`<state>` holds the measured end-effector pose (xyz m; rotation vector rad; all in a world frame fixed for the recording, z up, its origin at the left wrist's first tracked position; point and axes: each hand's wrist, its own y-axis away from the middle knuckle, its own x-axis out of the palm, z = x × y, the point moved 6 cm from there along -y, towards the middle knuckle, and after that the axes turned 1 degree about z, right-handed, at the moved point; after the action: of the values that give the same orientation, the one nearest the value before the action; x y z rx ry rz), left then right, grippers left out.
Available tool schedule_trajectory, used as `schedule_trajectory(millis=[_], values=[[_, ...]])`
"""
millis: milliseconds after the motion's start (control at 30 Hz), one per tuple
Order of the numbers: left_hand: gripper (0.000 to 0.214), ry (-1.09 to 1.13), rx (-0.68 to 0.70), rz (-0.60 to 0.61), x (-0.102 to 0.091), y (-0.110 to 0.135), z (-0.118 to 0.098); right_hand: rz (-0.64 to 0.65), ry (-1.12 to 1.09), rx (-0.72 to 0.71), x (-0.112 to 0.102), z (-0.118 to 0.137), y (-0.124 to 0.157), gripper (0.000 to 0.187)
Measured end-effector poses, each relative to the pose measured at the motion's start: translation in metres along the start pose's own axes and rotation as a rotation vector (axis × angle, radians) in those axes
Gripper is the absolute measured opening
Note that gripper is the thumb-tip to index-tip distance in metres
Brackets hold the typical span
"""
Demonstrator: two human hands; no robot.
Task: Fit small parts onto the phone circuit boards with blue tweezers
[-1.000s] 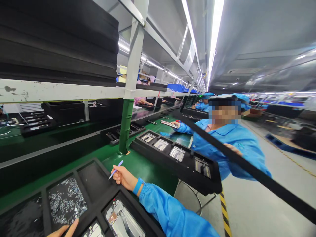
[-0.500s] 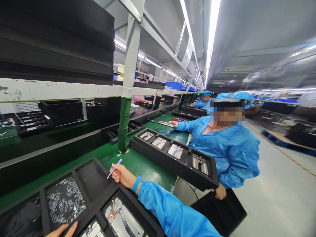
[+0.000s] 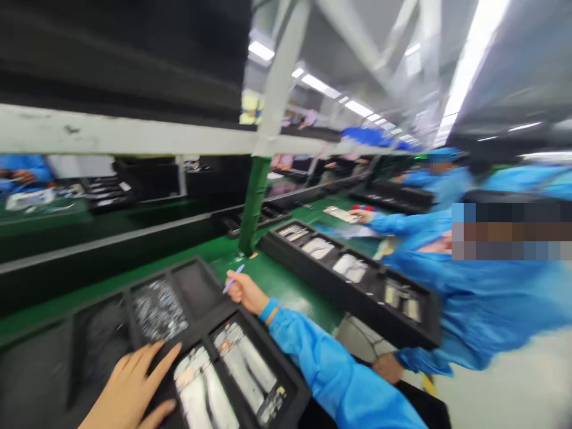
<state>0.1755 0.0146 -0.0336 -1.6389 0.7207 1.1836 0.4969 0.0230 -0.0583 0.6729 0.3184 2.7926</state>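
Note:
My right hand (image 3: pixel 243 292) is closed on lilac tweezers (image 3: pixel 233 279), held above the far right corner of a black foam tray (image 3: pixel 210 319). Fingers spread, my left hand (image 3: pixel 134 384) lies over the same tray beside its phone compartments. Two opened phone bodies (image 3: pixel 208 393) with silvery plates and dark flex strips sit in the near compartments. A heap of small shiny parts (image 3: pixel 159 310) fills one far compartment. The compartment right of it shows only black foam. The picture is blurred, so the tweezers' tips are hard to make out.
A second black tray (image 3: pixel 313 268) with several phone bodies stands to the right, by a co-worker in a blue smock (image 3: pixel 482 292). A green-wrapped post (image 3: pixel 254 205) rises behind my tray, under a shelf (image 3: pixel 134 131) stacked with black foam.
The view has swung left, so everything sits further right in the picture. My left hand has come further into view over the tray. The right hand still holds the tweezers.

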Motion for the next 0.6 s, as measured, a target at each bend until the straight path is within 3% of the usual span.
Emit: schedule_trajectory(millis=[67,167,467,600], values=[[0.067,0.061,-0.004,0.161,-0.018,-0.006,-0.014,0.023,-0.016,0.034,-0.003,-0.006,0.000,0.037],[0.070,0.104,-0.073,0.292,-0.032,-0.017,-0.020,0.076,-0.027,0.066,-0.012,-0.014,-0.008,0.035],[0.081,0.146,-0.109,0.368,-0.028,-0.021,-0.018,0.150,-0.013,-0.002,-0.025,-0.013,0.002,0.028],[0.088,0.181,-0.117,0.401,-0.024,-0.023,-0.016,0.134,0.035,-0.042,-0.022,-0.008,0.006,0.040]])
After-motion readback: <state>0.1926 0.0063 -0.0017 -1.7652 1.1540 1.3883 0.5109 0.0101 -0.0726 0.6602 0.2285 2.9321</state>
